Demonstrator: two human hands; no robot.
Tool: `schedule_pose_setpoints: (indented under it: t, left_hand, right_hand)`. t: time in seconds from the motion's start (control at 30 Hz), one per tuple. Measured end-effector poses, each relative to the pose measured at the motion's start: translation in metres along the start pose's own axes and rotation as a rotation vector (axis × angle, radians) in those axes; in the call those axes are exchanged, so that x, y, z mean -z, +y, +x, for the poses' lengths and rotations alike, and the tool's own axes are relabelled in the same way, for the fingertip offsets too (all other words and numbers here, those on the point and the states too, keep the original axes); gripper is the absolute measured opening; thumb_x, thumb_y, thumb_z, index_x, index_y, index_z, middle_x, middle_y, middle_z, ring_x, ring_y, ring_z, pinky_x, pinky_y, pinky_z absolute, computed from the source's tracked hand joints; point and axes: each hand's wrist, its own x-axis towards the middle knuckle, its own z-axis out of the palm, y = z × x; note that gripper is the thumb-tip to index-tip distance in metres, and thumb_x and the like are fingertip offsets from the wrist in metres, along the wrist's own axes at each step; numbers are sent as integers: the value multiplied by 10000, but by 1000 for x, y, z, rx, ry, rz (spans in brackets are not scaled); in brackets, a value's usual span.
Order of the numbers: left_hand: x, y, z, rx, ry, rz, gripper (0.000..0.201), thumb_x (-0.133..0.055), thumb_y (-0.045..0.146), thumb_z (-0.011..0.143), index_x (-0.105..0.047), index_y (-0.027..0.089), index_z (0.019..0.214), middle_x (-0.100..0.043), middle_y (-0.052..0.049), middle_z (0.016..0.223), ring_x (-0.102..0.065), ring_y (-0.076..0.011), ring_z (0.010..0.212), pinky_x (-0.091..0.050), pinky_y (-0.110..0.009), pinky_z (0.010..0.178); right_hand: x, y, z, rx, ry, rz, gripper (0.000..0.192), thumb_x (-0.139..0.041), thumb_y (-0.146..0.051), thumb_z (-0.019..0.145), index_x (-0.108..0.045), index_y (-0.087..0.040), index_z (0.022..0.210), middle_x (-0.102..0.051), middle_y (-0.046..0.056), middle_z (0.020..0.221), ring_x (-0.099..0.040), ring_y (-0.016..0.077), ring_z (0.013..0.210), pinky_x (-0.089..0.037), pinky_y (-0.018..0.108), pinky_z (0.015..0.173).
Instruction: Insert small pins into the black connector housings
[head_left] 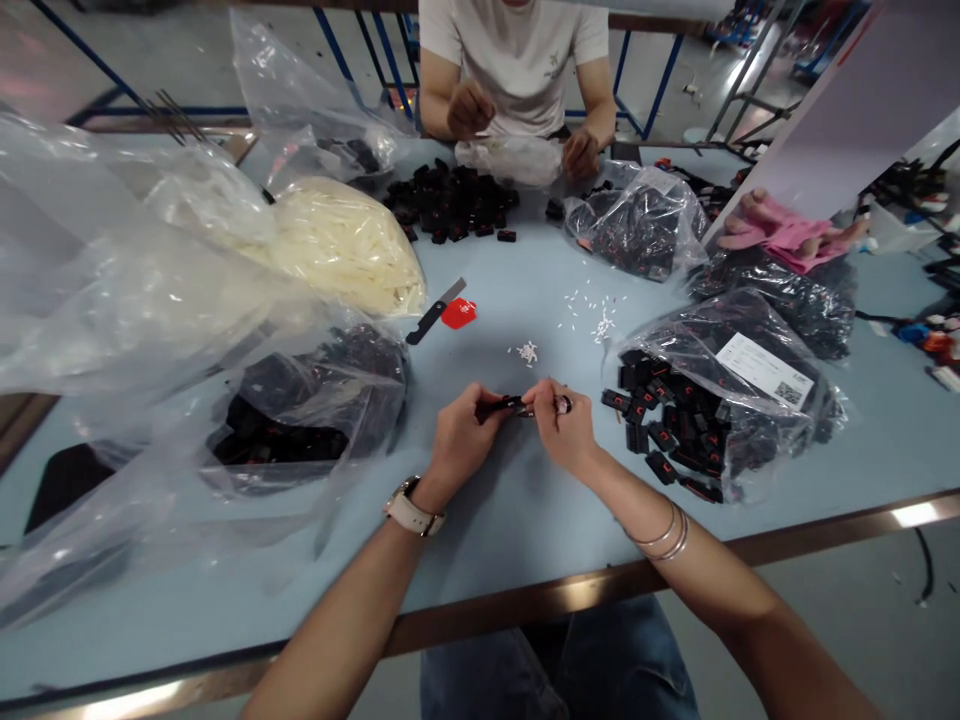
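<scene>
My left hand point(463, 432) is closed, pinching a small black plastic piece point(489, 406) between thumb and fingers. Just beside it, my right hand point(564, 428) is closed around a slim dark tool with a shiny rounded end point(562, 404); its exact kind is hard to make out. The tool's other end meets the black piece between my hands. Right beyond my fingertips lies a little heap of tiny white pieces point(527, 352). To the right of my right hand, black plastic connectors with orange-red parts point(666, 435) spill from a clear bag point(750, 345).
A knife with a dark handle point(429, 322) lies by a red piece point(459, 313). More white bits point(602, 326) are scattered farther right. Plastic bags point(352, 240) crowd the left. Across the table, a person point(517, 70) works behind a black connector pile point(454, 200). Pink gloves point(791, 235) lie right.
</scene>
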Motion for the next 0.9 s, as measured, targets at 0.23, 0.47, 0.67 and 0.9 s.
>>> schedule_pose_setpoints:
  t: [0.23,0.47,0.67,0.9]
  left_hand:
    - [2,3,0,6,5,-4,121,-657,279,703,-567,202,728,-700,-4,736,-622,-153,640,-465,-259,612]
    - [2,4,0,12,-2,-12,106,-638,284,706,-568,208,730,-708,-6,746,-627,-157,656,-468,-262,621]
    - [1,5,0,-1,4,4,84,-636,262,706,-569,213,719,-703,-2,738,-634,-164,665,-465,-264,620]
    - [1,2,0,-5,-2,8,88,-632,270,723,-575,207,748,-694,-4,735,-622,-156,644,-456,-260,604]
  right_hand:
    - [1,6,-4,-13,80,78,403,-338,-400,934,-636,-204,747,-631,19,619,-602,127,569,-472,234,553]
    - [0,4,-3,12,12,25,380,-353,-365,929,-632,-201,729,-645,21,631,-628,131,609,-472,225,575]
    - [2,0,1,72,-24,-60,381,-323,-335,932,-616,-208,724,-638,18,605,-606,124,578,-458,225,587]
    - [0,8,-3,6,26,83,383,-331,-381,935,-617,-207,747,-645,18,657,-625,127,603,-474,222,579]
